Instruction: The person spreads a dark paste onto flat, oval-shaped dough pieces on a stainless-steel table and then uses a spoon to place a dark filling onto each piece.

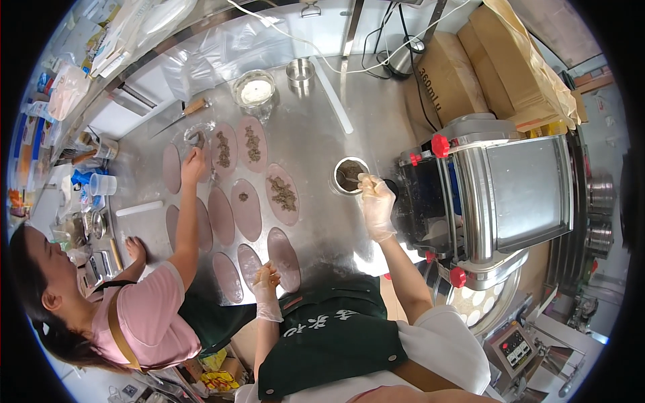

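In a clear glove, my right hand [377, 201] grips a metal spoon [351, 179], its bowl down in the dark brown filling [348, 170]. That filling sits in a white-rimmed tub [336, 187]. My gloved left hand [266, 284] is held with bent fingers by the near edge of the worktable, over or beside an oval dough sheet [283, 257]; whether anything is in it I cannot make out. Several thin mauve dough ovals lie to the left. Crumbly filling is spread on a right-hand oval [282, 194] and two far ones [253, 143]. A small clump rests on another oval [243, 197].
At left, a co-worker's hand [194, 163] reaches over the far dough with a greyish tool. A knife [184, 115], a bowl of white flour [254, 90], a steel cup [301, 74] and a white rod [331, 95] lie farther back. A dough roller machine [524, 191] stands right.
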{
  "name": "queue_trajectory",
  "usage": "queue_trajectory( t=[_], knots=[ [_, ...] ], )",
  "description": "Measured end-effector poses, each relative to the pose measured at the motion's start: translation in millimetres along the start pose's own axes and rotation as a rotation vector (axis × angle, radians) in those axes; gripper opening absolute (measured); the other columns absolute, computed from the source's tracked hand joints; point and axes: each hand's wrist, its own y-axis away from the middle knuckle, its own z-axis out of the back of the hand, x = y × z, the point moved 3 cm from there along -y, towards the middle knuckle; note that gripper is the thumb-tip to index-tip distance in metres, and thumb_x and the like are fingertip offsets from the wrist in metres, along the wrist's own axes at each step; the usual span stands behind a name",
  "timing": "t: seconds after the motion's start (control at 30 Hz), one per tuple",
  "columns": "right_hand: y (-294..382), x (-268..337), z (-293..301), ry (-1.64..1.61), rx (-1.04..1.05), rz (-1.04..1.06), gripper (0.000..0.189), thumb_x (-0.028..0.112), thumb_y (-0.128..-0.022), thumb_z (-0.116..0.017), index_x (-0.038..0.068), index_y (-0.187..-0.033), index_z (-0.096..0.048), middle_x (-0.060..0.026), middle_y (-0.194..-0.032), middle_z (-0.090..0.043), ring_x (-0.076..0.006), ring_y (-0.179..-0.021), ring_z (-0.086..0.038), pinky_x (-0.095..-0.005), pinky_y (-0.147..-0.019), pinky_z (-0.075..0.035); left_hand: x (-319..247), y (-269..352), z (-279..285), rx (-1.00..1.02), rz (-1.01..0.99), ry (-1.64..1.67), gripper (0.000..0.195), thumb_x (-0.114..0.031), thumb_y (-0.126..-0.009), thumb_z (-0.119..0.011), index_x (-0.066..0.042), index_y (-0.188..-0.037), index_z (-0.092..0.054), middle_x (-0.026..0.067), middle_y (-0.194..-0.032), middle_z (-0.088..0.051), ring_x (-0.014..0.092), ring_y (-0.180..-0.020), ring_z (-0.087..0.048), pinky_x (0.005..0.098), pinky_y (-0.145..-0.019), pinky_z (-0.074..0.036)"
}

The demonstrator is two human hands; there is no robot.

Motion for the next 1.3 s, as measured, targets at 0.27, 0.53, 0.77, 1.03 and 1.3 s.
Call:
queue_trajectory(
  t=[0.27,0.53,0.77,1.03,1.3],
  knots=[
    [1,6,39,-0.403,-0.072,-0.315,0.019,0.013,-0.093,-0.052,-0.001,-0.094,-0.064,-0.0016,-0.071,-0.061,-0.0022,-0.052,-0.046,-0.0157,-0.046,-0.033,0,-1,-6,-0.025,-0.015,0.015,0.031,-0.023,-0.089,-0.059,0.001,-0.109,-0.057,0.0026,-0.080,-0.058,0.011,-0.062,-0.053,0.0202,-0.054,-0.040],
    [19,66,49,-0.428,-0.078,-0.239,0.020,0.016,-0.093,-0.052,0.000,-0.093,-0.065,-0.0020,-0.072,-0.062,-0.0027,-0.053,-0.046,-0.0163,-0.048,-0.033,2,8,6,-0.019,-0.025,-0.006,0.030,-0.024,-0.088,-0.059,-0.003,-0.109,-0.059,0.0008,-0.081,-0.058,0.008,-0.063,-0.053,0.0211,-0.057,-0.043],
    [75,45,-51,-0.555,0.211,-0.252,0.016,0.014,-0.093,-0.054,0.002,-0.098,-0.063,-0.0041,-0.078,-0.062,-0.0067,-0.062,-0.055,-0.0193,-0.055,-0.044,-3,27,16,-0.075,-0.025,0.037,0.026,-0.023,-0.090,-0.058,-0.004,-0.107,-0.062,0.0001,-0.084,-0.061,0.008,-0.066,-0.055,0.0205,-0.060,-0.045],
    [136,4,-165,-0.582,0.443,-0.241,0.015,0.005,-0.091,-0.053,-0.003,-0.101,-0.062,-0.0035,-0.087,-0.058,-0.0066,-0.066,-0.049,-0.0191,-0.060,-0.042,6,48,79,-0.229,-0.046,0.163,0.024,-0.020,-0.090,-0.057,-0.002,-0.106,-0.062,0.0010,-0.083,-0.062,0.009,-0.068,-0.057,0.0213,-0.061,-0.046],
    [151,26,-168,-0.023,0.548,0.395,0.017,-0.001,-0.088,-0.053,-0.001,-0.102,-0.062,-0.0036,-0.091,-0.061,-0.0105,-0.074,-0.054,-0.0218,-0.066,-0.045,6,53,95,-0.268,-0.051,0.178,0.024,-0.020,-0.089,-0.057,-0.003,-0.105,-0.063,0.0005,-0.083,-0.061,0.008,-0.067,-0.057,0.0196,-0.060,-0.044]
  ],
)
